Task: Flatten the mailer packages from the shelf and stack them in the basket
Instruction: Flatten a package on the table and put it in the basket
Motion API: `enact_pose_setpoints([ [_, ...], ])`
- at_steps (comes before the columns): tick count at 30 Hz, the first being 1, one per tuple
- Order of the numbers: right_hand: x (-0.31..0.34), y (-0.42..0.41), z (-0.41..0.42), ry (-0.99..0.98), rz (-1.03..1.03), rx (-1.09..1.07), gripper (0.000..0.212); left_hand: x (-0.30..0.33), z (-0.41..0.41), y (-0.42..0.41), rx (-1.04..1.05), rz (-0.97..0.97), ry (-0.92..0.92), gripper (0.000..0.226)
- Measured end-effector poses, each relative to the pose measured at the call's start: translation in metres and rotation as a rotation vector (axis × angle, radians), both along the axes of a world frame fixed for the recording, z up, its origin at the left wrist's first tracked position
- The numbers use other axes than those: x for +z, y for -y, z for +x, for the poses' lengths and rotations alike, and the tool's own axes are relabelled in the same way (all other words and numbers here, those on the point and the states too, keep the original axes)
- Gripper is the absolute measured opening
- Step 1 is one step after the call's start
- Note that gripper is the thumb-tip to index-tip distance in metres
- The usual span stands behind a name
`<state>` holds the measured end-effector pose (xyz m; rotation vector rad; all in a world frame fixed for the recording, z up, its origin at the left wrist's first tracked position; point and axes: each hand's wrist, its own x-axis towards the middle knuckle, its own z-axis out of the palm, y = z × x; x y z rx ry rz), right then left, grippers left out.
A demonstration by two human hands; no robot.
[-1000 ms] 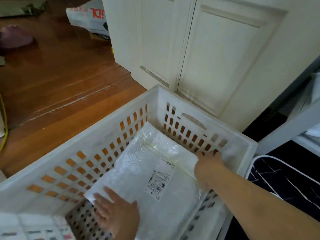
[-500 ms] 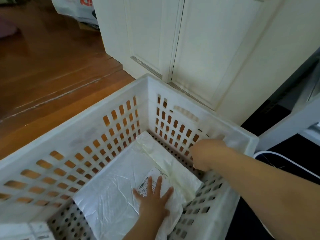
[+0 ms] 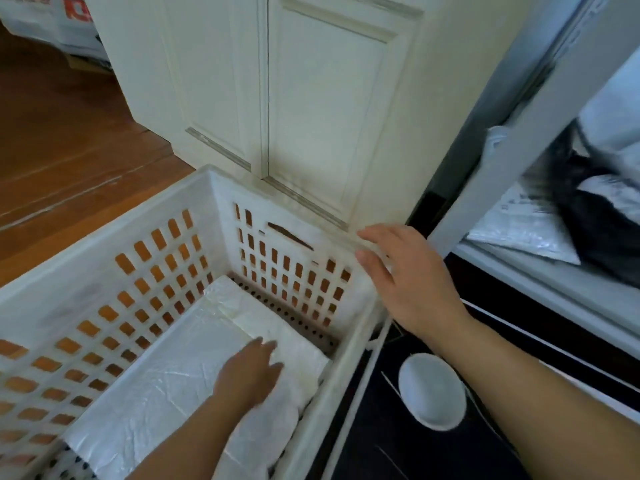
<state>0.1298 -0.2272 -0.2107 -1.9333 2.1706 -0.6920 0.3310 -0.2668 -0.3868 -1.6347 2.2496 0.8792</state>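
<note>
On the perforated floor of the white slotted plastic laundry basket [image 3: 145, 237] lies a flat white plastic mailer package [image 3: 166, 372], its far end folded over. Flat on its right part presses the left hand [image 3: 251, 370], fingers straight and holding nothing. Above the basket's right corner hovers the right hand [image 3: 405, 282], fingers relaxed and spread, empty. Beyond it, more crumpled white mailers [image 3: 519, 230] sit on a white shelf [image 3: 554, 285].

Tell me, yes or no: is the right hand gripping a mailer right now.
No. The right hand is open and holds nothing above the basket rim, while the left hand presses the mailer flat inside.
</note>
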Motion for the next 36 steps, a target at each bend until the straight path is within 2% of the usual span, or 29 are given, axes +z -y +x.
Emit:
enact_pose_setpoints([
  [2,-0.002,-0.038,-0.028,-0.002,-0.004,-0.124,0.032,0.05,-0.012,0.013,0.23,-0.258,-0.194,0.038],
  [3,-0.006,-0.061,-0.043,-0.023,0.049,-0.177,0.032,0.076,-0.02,0.014,0.259,-0.407,-0.275,0.032],
  [6,-0.019,-0.123,-0.087,-0.08,0.281,-0.285,0.046,0.148,-0.054,0.006,0.114,-0.798,-0.446,0.029],
  [8,-0.027,-0.163,-0.114,-0.103,0.365,-0.402,0.049,0.181,-0.083,-0.015,-0.082,-0.89,-0.489,0.03],
  [11,-0.026,-0.218,-0.139,-0.158,0.378,-0.568,0.039,0.199,-0.13,-0.062,-0.494,-0.864,-0.468,0.026],
  [13,-0.021,-0.252,-0.149,-0.206,0.427,-0.605,0.037,0.196,-0.163,-0.101,-0.744,-0.705,-0.371,0.024],
  [15,-0.018,-0.28,-0.16,-0.219,0.537,-0.617,0.042,0.19,-0.192,-0.14,-0.823,-0.487,-0.192,0.038],
  [17,-0.016,-0.302,-0.173,-0.17,0.623,-0.634,0.047,0.183,-0.215,-0.17,-0.806,-0.312,-0.041,0.057],
  [20,-0.014,-0.319,-0.19,-0.154,0.696,-0.652,0.055,0.169,-0.234,-0.19,-0.721,-0.212,0.085,0.076],
  [24,-0.016,-0.322,-0.198,-0.204,0.691,-0.684,0.056,0.158,-0.238,-0.197,-0.577,-0.23,0.183,0.084],
  [28,-0.026,-0.332,-0.184,-0.137,0.66,-0.865,0.054,0.155,-0.217,-0.197,-0.267,-0.261,0.195,0.083],
  [30,-0.028,-0.339,-0.176,-0.099,0.658,-0.912,0.056,0.156,-0.203,-0.196,-0.186,-0.267,0.234,0.086],
  [36,-0.022,-0.378,-0.164,-0.002,0.775,-1.124,0.065,0.155,-0.182,-0.208,-0.246,-0.333,0.251,0.089],
])
